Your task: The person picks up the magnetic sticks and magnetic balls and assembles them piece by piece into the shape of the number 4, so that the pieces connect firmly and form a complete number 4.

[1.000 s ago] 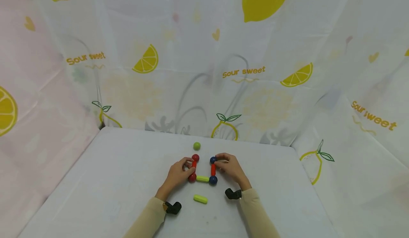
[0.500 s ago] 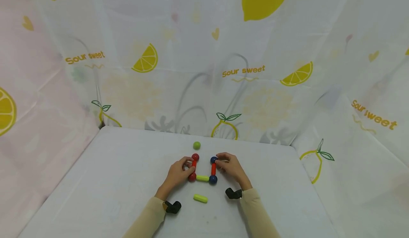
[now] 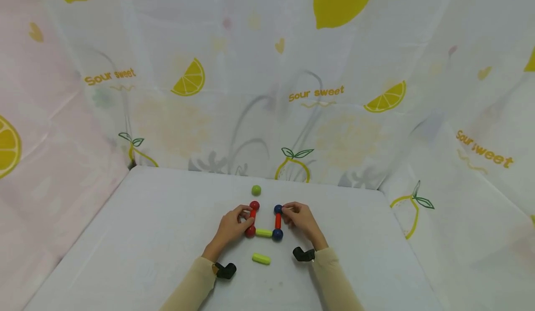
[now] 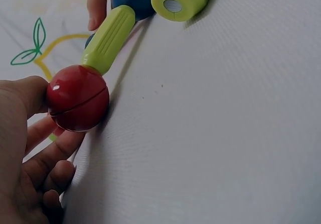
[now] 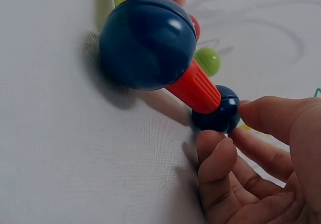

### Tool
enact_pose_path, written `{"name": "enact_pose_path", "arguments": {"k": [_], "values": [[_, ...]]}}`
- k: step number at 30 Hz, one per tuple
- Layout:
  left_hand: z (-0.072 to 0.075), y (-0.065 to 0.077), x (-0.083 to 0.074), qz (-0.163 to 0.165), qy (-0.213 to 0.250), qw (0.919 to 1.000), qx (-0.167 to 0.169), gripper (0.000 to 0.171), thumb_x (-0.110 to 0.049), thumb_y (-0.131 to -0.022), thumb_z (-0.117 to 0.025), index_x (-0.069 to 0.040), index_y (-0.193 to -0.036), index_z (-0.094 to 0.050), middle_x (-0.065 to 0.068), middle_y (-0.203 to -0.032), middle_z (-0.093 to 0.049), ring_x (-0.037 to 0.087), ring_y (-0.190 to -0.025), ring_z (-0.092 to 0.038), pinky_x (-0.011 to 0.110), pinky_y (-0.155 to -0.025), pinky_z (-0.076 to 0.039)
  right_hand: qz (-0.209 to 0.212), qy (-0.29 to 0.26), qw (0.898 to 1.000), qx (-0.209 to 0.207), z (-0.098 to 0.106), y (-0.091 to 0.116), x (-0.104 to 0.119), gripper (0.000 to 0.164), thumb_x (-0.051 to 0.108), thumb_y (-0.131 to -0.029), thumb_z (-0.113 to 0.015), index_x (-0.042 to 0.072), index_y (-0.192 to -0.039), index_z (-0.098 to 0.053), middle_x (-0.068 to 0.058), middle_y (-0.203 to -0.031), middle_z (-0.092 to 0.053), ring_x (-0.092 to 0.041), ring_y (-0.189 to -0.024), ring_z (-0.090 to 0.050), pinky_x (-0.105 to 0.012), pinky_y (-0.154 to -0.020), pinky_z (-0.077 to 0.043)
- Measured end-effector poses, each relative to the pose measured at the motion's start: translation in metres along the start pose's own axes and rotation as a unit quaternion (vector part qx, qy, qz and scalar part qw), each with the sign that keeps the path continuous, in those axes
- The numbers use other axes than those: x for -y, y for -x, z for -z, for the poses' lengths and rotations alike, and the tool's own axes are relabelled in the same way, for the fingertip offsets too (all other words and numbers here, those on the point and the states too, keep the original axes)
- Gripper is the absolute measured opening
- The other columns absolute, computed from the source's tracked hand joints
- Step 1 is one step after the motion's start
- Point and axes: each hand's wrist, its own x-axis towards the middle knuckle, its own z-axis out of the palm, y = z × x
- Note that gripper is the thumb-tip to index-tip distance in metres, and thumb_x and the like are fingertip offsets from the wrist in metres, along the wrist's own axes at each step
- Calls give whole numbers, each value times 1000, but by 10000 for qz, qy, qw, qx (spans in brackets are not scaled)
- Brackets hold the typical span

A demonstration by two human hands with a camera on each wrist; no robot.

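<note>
Magnetic-type rods and balls form a three-sided frame on the table. A lime rod joins the near red ball to the near blue ball. On the left, a red rod runs to the far red ball. On the right, another red rod runs to the far blue ball. My left hand grips the left side around its red rod, thumb against the near red ball in the left wrist view. My right hand pinches the far blue ball.
A green ball lies beyond the frame. Nearer me rests a loose lime rod, with a silvery disc in its end. Lemon-print cloth hangs behind the white table and at its sides.
The right hand's fingers have shifted slightly and now meet at the right side of the far blue ball. The left hand and the frame look nearly unchanged; the head view shifts a little.
</note>
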Motion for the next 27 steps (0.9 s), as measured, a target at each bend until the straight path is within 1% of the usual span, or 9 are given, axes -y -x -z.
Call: {"name": "enact_pose_path", "arguments": {"k": [4,5,7,14,17,20,23,27], "values": [[1,2,1,45,3,10000,-8,27,-19,-89,-71,-13,-114,-66,-4,-88,-65,13,-68,-46,27,-60,-37,-65,80,9999,-47,-4,4,1,33,20,-97,-63,-5,-119,-63,-13,-82,-67,-21,-67,-60,-33,-61,-51],[1,2,2,6,-5,10000,-13,27,-19,-89,-71,-12,-114,-66,-4,-88,-65,12,-68,-46,27,-59,-36,-53,76,9999,-69,-5,5,0,33,21,-97,-64,-4,-119,-63,-13,-82,-68,-21,-67,-60,-32,-61,-50],[0,2,2,-15,-2,10000,-11,27,-19,-89,-71,-12,-114,-66,-4,-88,-65,12,-67,-46,26,-59,-36,-69,6,9999,-151,-6,3,-10,35,24,-96,-65,-2,-120,-64,-10,-83,-68,-17,-65,-59,-30,-59,-49],[-2,3,4,-6,-121,9999,-58,26,-18,-88,-71,-12,-113,-67,-5,-86,-64,11,-67,-45,26,-60,-35,-74,-198,9997,-154,-9,15,-15,41,25,-95,-67,-1,-125,-60,-13,-97,-70,-18,-69,-62,-29,-59,-50],[-3,1,6,-99,-139,9998,-110,26,-18,-89,-70,-12,-113,-66,-6,-86,-64,11,-67,-45,26,-60,-35,10,-63,9996,-258,-10,22,-16,41,26,-94,-68,-1,-125,-61,-13,-100,-70,-18,-71,-63,-28,-59,-50],[-4,1,7,-126,-130,9997,-183,25,-18,-89,-70,-11,-113,-66,-6,-86,-64,11,-67,-45,26,-60,-35,72,81,9996,-278,-12,29,-15,40,25,-95,-68,0,-125,-61,-12,-101,-70,-18,-73,-64,-26,-59,-49],[-4,1,8,-166,-133,9996,-209,26,-17,-89,-70,-10,-113,-66,-6,-86,-64,11,-67,-45,26,-60,-36,75,100,9997,-205,-13,36,-15,39,20,-95,-67,-3,-126,-60,-13,-102,-69,-24,-75,-65,-28,-59,-49],[-3,0,8,-121,-136,9996,-219,26,-18,-88,-70,-11,-113,-66,-7,-87,-64,11,-68,-46,26,-61,-36,82,37,9999,-128,-14,43,-14,40,16,-95,-67,-5,-127,-58,-15,-103,-67,-32,-78,-65,-31,-60,-49]]}}
